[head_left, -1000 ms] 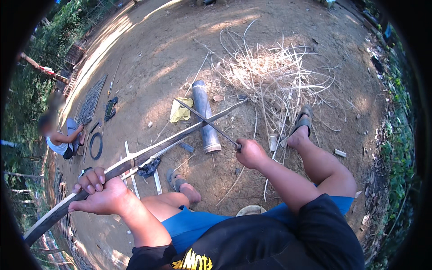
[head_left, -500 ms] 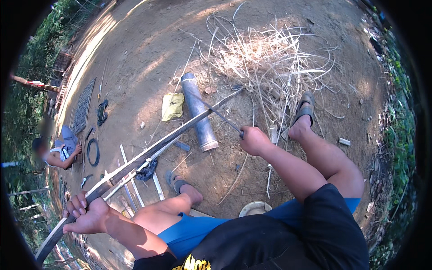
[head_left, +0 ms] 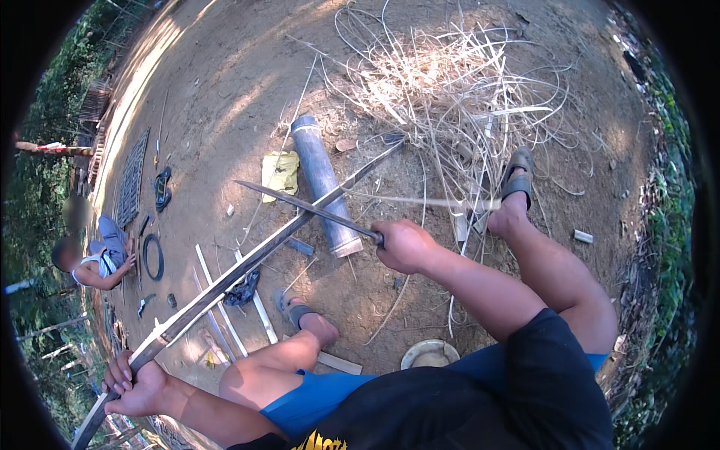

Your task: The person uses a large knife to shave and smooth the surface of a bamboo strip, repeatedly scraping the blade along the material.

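My left hand is closed around the near left end of a long split bamboo strip. The strip slants away to the upper right and lies across a dark, thick bamboo log, its far tip by a pile of shavings. My right hand grips the handle of a machete. Its long blade points left and crosses over the bamboo strip near the log; whether the two touch I cannot tell. A pale, blurred sliver stretches from beside the log toward my right foot.
Curled shavings are heaped beyond my right foot. Beside the log lies a crumpled yellow bag; a black plastic bag sits below the strip. A round basin stands between my legs. At far left a person sits near a black coil.
The machete has swung left across the bamboo strip, with my right hand shifting slightly left and down. A blurred sliver now shows right of the log. My left hand still grips the strip.
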Action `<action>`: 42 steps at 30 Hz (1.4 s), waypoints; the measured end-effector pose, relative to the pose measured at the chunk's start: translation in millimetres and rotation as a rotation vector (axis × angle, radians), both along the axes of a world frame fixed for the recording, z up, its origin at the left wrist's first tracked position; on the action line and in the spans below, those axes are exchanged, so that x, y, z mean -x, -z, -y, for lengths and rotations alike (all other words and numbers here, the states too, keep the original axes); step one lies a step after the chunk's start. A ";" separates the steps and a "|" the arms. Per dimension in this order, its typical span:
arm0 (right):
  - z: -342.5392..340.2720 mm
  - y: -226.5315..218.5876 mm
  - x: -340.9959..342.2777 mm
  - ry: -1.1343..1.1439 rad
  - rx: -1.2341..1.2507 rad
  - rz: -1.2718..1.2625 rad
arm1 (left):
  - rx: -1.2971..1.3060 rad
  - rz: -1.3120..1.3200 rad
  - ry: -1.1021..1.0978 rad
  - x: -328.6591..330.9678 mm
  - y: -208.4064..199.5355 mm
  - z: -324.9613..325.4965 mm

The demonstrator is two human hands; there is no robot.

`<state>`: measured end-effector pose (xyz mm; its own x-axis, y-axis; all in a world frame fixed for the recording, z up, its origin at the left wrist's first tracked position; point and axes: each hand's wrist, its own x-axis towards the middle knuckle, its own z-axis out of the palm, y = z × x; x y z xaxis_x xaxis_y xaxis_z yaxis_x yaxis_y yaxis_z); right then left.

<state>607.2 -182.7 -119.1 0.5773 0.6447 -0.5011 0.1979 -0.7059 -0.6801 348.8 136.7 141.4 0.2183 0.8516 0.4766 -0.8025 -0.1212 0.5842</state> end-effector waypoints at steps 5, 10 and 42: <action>6.9 33.2 -30.1 0.082 0.067 0.013 | 0.010 -0.016 0.023 4.3 5.8 -19.3; -8.7 20.5 -27.2 -0.006 0.104 -0.021 | 0.023 -0.047 -0.016 6.6 5.5 -25.6; 69.2 175.7 -113.9 0.207 0.365 0.100 | 0.169 -0.076 -0.023 13.6 19.4 -66.8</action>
<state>721.1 -251.9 -294.8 0.7331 0.3008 -0.6099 0.0789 -0.9284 -0.3631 335.2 203.5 122.0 0.2281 0.9232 0.3092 -0.7533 -0.0338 0.6568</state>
